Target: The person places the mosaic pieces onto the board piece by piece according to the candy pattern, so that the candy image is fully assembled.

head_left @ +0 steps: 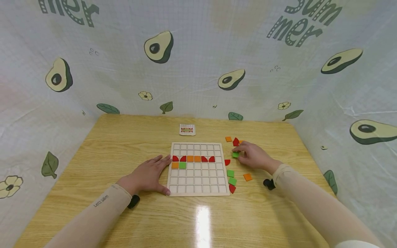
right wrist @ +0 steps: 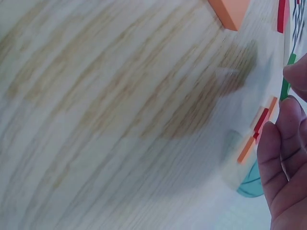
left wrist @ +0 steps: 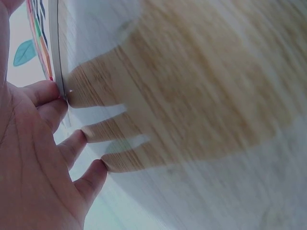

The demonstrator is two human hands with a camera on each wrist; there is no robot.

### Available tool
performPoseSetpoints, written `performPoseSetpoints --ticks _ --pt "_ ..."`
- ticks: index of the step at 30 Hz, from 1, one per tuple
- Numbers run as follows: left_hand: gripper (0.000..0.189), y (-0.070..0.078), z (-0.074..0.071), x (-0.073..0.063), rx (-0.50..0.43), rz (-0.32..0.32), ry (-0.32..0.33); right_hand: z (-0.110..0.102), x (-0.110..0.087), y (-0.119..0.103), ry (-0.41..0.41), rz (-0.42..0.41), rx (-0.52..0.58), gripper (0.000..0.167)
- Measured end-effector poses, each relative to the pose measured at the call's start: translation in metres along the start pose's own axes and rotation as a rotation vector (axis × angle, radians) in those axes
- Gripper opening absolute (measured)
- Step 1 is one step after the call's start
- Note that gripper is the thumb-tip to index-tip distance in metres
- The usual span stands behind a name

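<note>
A pale wooden grid board (head_left: pixel 197 179) lies on the table. One row holds red quarter-round tiles (head_left: pixel 204 158) and orange squares (head_left: pixel 193 158); below, an orange square (head_left: pixel 175 165) sits beside a green square (head_left: pixel 182 165). My left hand (head_left: pixel 148 175) rests at the board's left edge, fingers spread, fingertips and thumb touching it. To the right of the board, my right hand (head_left: pixel 252 155) pinches a green square tile (right wrist: pixel 286 79) between thumb and finger. That tile (head_left: pixel 235 155) is partly covered by the fingers in the head view.
Loose tiles lie right of the board: green squares (head_left: pixel 231 173), a red piece (head_left: pixel 232 188), an orange square (head_left: pixel 247 177), and others near the right hand, partly hidden. A small pattern card (head_left: pixel 187 130) lies behind the board. A printed cloth (head_left: pixel 198 75) hangs around the table.
</note>
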State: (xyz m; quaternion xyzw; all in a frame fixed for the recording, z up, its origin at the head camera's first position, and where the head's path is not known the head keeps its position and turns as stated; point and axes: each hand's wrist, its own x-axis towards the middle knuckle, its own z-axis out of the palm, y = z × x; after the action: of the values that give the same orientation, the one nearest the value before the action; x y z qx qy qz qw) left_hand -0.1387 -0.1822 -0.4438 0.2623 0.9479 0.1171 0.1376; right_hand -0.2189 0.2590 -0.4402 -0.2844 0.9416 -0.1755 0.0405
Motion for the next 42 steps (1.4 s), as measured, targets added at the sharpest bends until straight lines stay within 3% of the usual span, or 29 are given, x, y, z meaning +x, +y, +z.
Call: performPoseSetpoints --ticks 10,17,25,32,37,42 --pt "0.126 -0.002 0.004 0.001 0.007 -0.003 0.002 -0.003 -0.001 -0.004 0.001 -0.009 0.004 0.032" --pt "0.125 -0.002 0.003 0.001 0.002 0.0 0.006 -0.002 0.01 -0.015 0.014 -0.063 -0.014 0.031" --pt "0.124 -0.003 0.002 -0.001 -0.01 -0.003 0.01 0.009 0.042 -0.053 -0.058 -0.123 0.005 0.033" --pt "0.124 -0.002 0.003 -0.001 -0.011 -0.004 0.008 0.028 0.068 -0.099 -0.115 -0.244 -0.011 0.032" --pt "0.125 -0.003 0.004 0.001 -0.008 -0.005 0.007 0.042 0.077 -0.122 -0.148 -0.283 -0.033 0.033" --pt "0.125 -0.004 0.004 0.001 -0.009 -0.008 0.003 0.053 0.079 -0.131 -0.163 -0.284 -0.051 0.035"
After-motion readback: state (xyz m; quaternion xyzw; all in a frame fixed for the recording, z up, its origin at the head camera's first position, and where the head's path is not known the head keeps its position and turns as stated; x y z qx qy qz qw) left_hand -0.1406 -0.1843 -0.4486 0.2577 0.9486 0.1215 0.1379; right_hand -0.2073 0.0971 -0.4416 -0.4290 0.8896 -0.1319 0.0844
